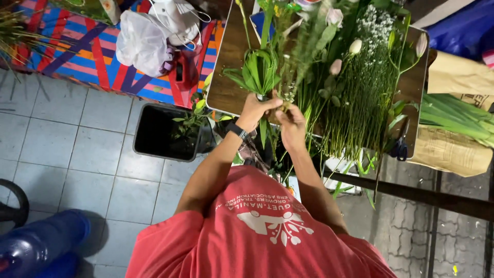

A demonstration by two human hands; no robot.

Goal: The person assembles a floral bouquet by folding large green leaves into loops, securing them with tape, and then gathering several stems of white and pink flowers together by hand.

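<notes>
Gripping green stems (pixel 267 110) in both hands, left hand (pixel 253 110), right hand (pixel 292 126), brown paper package (pixel 453 149) far right

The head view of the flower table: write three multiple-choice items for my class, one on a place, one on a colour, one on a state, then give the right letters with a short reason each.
1. Where does the black bin stand?
A. on the table
B. on the tiled floor left of the table
C. on the striped cloth

2. What colour is the shirt?
A. red
B. green
C. white

3. How are the left hand and right hand placed?
A. both hanging free at the sides
B. one in the bin
C. both closed on green stems at the table edge

Answers: B, the bin sits on grey tiles beside the table's left edge. A, the shirt is red with a white print. C, both hands grip the stems close together.
</notes>
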